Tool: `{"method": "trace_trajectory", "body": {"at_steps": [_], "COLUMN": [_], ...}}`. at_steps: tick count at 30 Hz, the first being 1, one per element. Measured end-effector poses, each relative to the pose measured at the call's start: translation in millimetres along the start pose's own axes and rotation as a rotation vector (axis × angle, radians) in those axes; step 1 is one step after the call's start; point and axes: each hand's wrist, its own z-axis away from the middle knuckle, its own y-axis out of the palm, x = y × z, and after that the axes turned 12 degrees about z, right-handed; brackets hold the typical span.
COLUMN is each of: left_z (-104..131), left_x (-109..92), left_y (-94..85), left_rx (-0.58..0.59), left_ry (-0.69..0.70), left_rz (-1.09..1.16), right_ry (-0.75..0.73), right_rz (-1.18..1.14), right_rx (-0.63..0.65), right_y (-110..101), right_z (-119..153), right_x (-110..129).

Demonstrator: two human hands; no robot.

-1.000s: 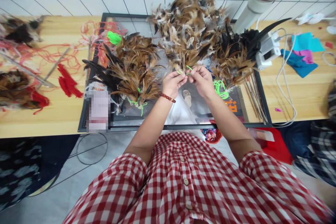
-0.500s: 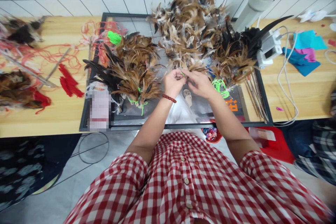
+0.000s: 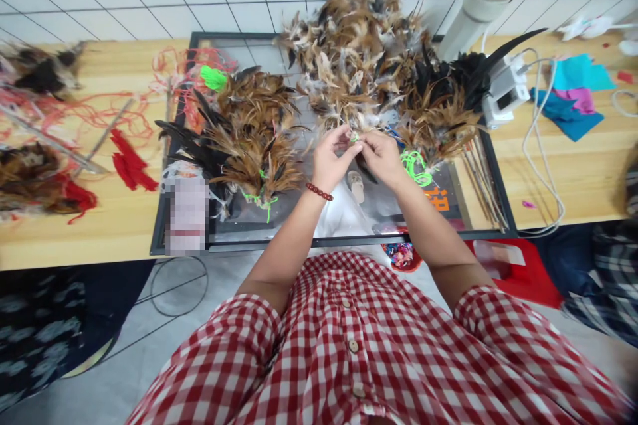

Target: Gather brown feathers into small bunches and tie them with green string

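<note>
My left hand (image 3: 331,158), with a beaded bracelet at the wrist, and my right hand (image 3: 381,156) meet over the black-framed glass board (image 3: 279,242). Their fingers are pinched around a small feather bundle with green string (image 3: 354,137), largely hidden by the fingertips. Beyond them rises a big heap of brown and white feathers (image 3: 349,60). Tied brown feather bundles (image 3: 259,126) lie left of my hands. Brown feathers (image 3: 438,126) and a loop of bright green string (image 3: 417,168) are on the right.
A grey-white bottle (image 3: 481,10) and white charger (image 3: 504,96) stand at the back right. Thin sticks (image 3: 483,182) lie near the right frame edge. Red string (image 3: 130,161) is on the left. Parts of other people show at both sides.
My fingertips have shifted slightly, and more of the small bundle with green string shows between them. The whole view has moved a little.
</note>
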Motion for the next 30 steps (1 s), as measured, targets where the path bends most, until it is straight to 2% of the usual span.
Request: {"method": "trace_trajectory", "body": {"at_steps": [4, 6, 11, 16, 21, 26, 30], "left_z": [4, 5, 5, 6, 4, 0, 0], "left_x": [8, 9, -1, -11, -14, -12, -8], "left_y": [3.1, 3.6, 2.5, 5.9, 4.7, 2.3, 2.1], "left_rx": [0.009, -0.011, 0.017, 0.069, 0.008, -0.093, -0.119], "left_ry": [-0.106, -0.094, 0.030, -0.082, -0.191, -0.281, -0.333], "left_rz": [0.172, 0.196, 0.115, 0.221, 0.394, 0.511, 0.505], "right_ry": [0.109, 0.170, 0.250, 0.305, 0.353, 0.364, 0.276], "right_rz": [-0.208, -0.297, -0.481, -0.634, -0.780, -0.809, -0.727], "right_rx": [-0.070, -0.073, 0.036, 0.128, 0.222, 0.055, -0.068], "right_y": [-5, -6, -3, -3, -7, -10, -14], "right_z": [-3, -3, -3, -3, -5, -6, -5], "right_x": [11, 15, 18, 24, 26, 17, 15]}}
